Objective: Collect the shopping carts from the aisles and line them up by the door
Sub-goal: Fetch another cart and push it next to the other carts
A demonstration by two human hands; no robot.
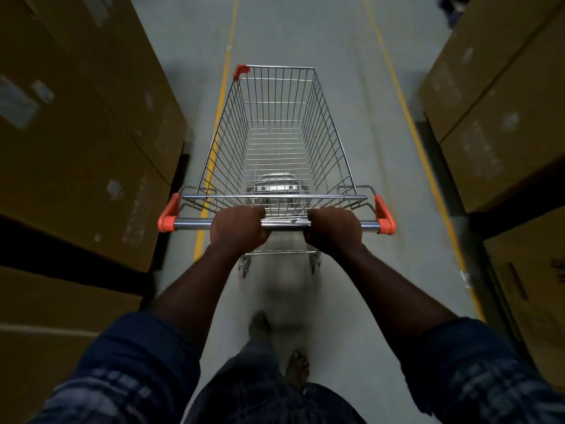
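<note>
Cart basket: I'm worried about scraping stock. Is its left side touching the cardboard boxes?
Apart. The head view shows bare grey floor and a yellow line between the cart basket and the cardboard boxes on the left.

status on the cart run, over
Both hands, left and right, shut on cart handle. Cart empty, mid-aisle. Boxes both sides, floor ahead open.

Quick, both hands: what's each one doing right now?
Left hand: closed on the cart handle.
Right hand: closed on the same handle.
</note>
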